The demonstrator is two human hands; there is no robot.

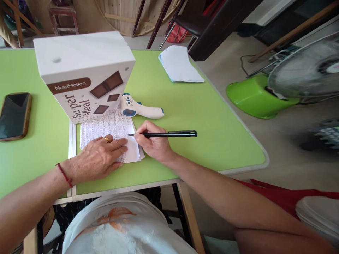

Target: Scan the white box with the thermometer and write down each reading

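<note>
Pen, front-right of box: we judge light, stiff, smooth; our right hand pinches barrel near tip. Paper, front of box: likely thin, easily creased, best held by edge away from box; our left hand lies flat, gripping nothing.

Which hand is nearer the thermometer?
Right: the right hand, holding the pen, is close below the thermometer in frame; the left hand, on the papers, is farther, lower left.
</note>
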